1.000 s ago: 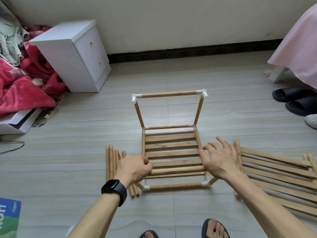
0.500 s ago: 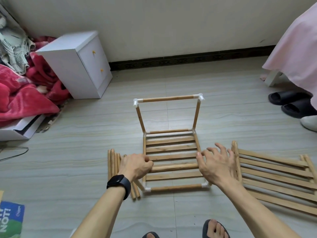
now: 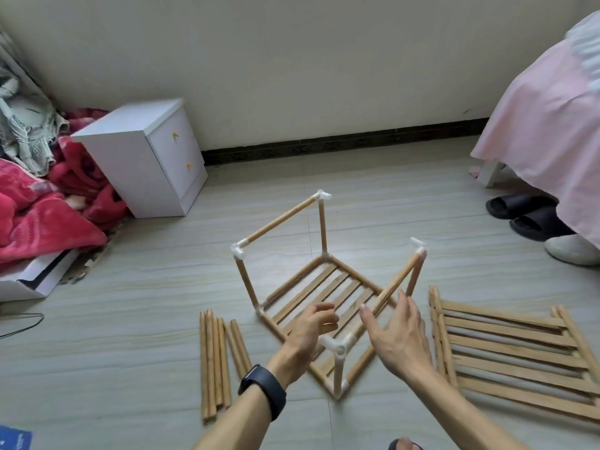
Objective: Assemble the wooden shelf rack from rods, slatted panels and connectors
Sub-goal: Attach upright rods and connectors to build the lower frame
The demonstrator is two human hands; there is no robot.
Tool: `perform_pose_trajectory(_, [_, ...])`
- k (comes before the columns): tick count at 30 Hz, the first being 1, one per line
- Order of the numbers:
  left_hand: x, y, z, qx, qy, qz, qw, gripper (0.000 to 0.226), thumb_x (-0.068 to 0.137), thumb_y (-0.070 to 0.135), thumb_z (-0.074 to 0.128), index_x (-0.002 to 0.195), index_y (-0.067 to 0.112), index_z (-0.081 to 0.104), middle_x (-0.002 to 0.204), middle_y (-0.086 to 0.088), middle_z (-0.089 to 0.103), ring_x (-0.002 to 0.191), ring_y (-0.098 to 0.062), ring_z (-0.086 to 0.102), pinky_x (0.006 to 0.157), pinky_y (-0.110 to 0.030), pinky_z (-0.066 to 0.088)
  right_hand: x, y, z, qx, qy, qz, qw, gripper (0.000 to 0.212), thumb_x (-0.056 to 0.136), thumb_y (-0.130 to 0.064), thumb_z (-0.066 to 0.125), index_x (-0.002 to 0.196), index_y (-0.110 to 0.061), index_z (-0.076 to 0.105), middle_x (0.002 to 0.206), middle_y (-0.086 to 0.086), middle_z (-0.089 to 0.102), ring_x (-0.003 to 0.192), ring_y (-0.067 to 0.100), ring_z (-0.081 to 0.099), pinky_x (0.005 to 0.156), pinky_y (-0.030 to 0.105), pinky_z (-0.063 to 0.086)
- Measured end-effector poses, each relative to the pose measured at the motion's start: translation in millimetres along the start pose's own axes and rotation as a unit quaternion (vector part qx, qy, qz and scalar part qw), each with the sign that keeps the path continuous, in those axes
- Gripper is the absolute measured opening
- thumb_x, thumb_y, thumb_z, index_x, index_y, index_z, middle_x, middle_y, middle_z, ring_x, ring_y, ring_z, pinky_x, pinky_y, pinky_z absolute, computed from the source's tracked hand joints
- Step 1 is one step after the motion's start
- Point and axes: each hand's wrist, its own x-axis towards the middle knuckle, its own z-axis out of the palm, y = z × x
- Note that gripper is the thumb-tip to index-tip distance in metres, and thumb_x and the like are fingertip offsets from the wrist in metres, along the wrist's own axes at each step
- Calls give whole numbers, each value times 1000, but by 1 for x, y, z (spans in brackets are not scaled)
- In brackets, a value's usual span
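At centre frame, the half-built rack [image 3: 322,228] stands on the grey tiled floor [image 3: 130,336], one white corner connector [image 3: 337,347] pointing toward the camera. Over its slatted panel [image 3: 328,285] the left hand [image 3: 310,331], fingers loosely curled, grasps nothing; the right hand [image 3: 401,341] is spread flat beside the upper rod [image 3: 397,277], contact unclear. Loose rods [image 3: 216,362] lie lower left, spare panels [image 3: 513,352] right. Blue packet [image 3: 13,440], print unreadable, lower-left corner; white bedside cabinet [image 3: 146,154] by the wall.

Pale round rods [image 3: 281,220] are matt bare wood; white corner connectors [image 3: 337,347] are smooth plastic. Grey streaked floor tiles [image 3: 130,319] look faintly glossy.
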Motion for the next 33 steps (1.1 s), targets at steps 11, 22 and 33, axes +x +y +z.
perform_pose_trajectory(11, [-4, -8, -30, 206, 76, 38, 975, 27, 101, 28, 58, 126, 19, 57, 119, -1, 62, 103, -9, 59, 77, -20, 45, -27, -4, 9, 42, -162, 53, 985, 50, 96, -57, 51, 126, -17, 45, 121, 3, 65, 106, 23, 60, 91, 41, 50])
perform_pose_trajectory(22, [-16, 9, -106, 341, 334, 84, 875, 55, 95, 26, 57, 145, 18, 36, 153, -13, 19, 133, -33, 36, 108, -43, 36, -9, 24, -15, -20, -94, 20, 995, 20, 107, -33, 34, 115, -17, 44, 83, 8, 63, 72, 23, 63, 61, 39, 49])
perform_pose_trajectory(33, [-10, -16, -90, 237, 282, 12, 929, 21, 106, 31, 44, 118, 14, 49, 91, -7, 65, 72, -19, 71, 52, -26, 51, 11, 51, -34, -22, -23, 19, 999, 18, 109, -27, 35, 112, -15, 48, 83, 7, 60, 65, 22, 60, 50, 32, 40])
